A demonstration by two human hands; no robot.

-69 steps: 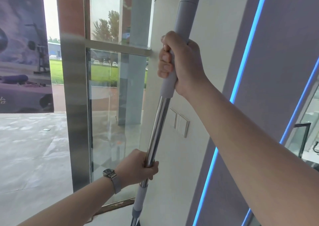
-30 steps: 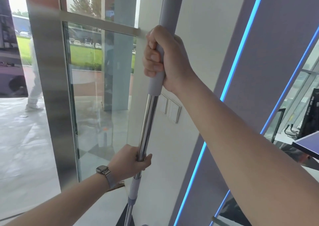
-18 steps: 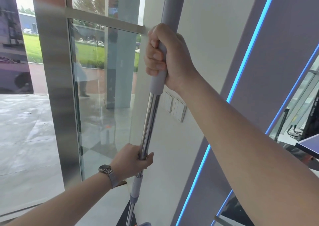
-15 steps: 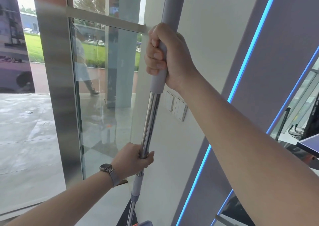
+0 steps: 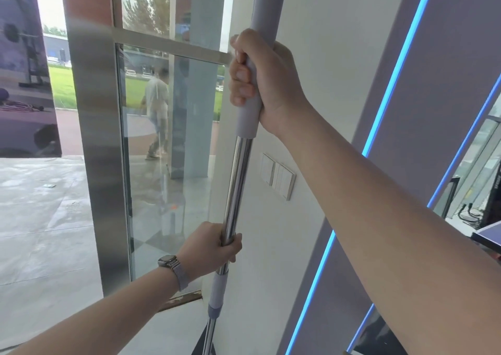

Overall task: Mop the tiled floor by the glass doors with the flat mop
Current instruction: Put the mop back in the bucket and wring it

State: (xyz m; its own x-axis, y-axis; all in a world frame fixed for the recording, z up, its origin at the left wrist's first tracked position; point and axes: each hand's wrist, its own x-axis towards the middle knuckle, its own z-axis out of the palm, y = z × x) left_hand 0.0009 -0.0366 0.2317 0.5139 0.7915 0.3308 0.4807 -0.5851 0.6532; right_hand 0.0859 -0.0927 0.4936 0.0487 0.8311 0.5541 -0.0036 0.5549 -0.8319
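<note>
Gripped the near-upright mop handle (image 5: 235, 186) as a moment before, right hand (image 5: 267, 83) wrapped round the grey sleeve, left hand (image 5: 208, 249) curled on the chrome below, view merely panned, so mopping barely advanced; mop head cut off below, tiled floor (image 5: 40, 232) beyond, passer-by behind the glass (image 5: 168, 138) blurred.

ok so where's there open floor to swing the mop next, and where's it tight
Open: the pale floor left of the steel door post, out through the doorway. Tight: the corner where the mop pole stands, between the glass panel and the white wall. Desk clutter crowds the right.
</note>
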